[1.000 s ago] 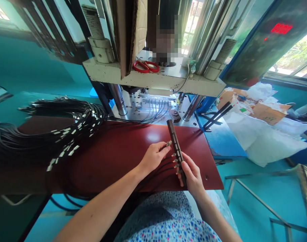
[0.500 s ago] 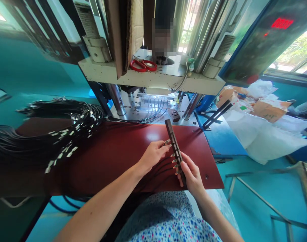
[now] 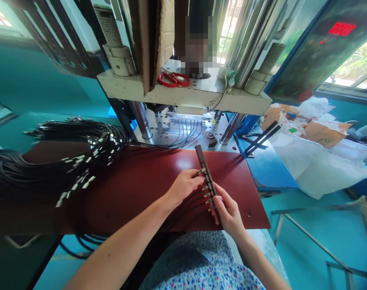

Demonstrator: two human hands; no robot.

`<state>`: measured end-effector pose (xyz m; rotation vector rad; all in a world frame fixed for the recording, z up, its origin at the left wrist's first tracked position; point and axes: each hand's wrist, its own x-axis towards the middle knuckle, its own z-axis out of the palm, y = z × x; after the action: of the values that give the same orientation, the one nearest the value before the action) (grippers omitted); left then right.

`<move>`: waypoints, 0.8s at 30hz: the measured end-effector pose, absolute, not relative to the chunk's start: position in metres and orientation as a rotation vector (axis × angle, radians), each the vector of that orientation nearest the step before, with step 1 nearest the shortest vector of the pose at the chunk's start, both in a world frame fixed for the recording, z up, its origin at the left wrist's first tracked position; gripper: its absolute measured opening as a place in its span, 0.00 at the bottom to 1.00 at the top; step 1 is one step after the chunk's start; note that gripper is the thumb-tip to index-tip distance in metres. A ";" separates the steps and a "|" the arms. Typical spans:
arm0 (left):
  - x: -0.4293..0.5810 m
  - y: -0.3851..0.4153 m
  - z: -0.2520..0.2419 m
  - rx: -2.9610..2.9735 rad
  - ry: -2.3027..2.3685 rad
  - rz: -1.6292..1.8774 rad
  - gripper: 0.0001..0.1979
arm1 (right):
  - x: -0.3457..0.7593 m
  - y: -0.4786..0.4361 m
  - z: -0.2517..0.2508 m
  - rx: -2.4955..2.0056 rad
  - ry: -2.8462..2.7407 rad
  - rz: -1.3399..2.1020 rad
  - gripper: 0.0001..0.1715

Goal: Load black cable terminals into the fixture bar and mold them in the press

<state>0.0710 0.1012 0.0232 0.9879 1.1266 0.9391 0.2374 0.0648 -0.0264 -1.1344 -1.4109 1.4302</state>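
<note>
Now fixture bar (image 3: 205, 171) holds five cable plugs (image 3: 205, 194).

Dark slotted bar (image 3: 205, 174), tilted over the red desk (image 3: 135, 181), metal-tipped black cables (image 3: 188, 201) seated along its left edge.

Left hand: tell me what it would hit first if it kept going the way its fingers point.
The left hand points right, pinching a cable end. Straight ahead it would almost at once meet the dark slotted bar that the right hand holds on the red table.
</note>
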 end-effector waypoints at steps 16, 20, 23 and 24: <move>0.060 0.094 0.016 1.084 1.229 1.156 0.17 | 0.239 0.066 -0.029 -1.132 -1.295 1.480 0.27; 0.060 0.096 0.014 0.976 1.186 1.167 0.17 | 0.240 0.066 -0.031 -1.120 -1.282 1.492 0.27; 0.059 0.100 0.011 0.925 1.165 1.138 0.15 | 0.240 0.065 -0.031 -1.122 -1.271 1.496 0.28; 0.059 0.102 0.011 0.906 1.156 1.127 0.14 | 0.240 0.064 -0.030 -1.119 -1.266 1.502 0.28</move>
<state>0.0593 0.1015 0.0109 0.9058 1.1557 1.1272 0.2396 0.0643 -0.0305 -1.1187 -1.2663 1.5025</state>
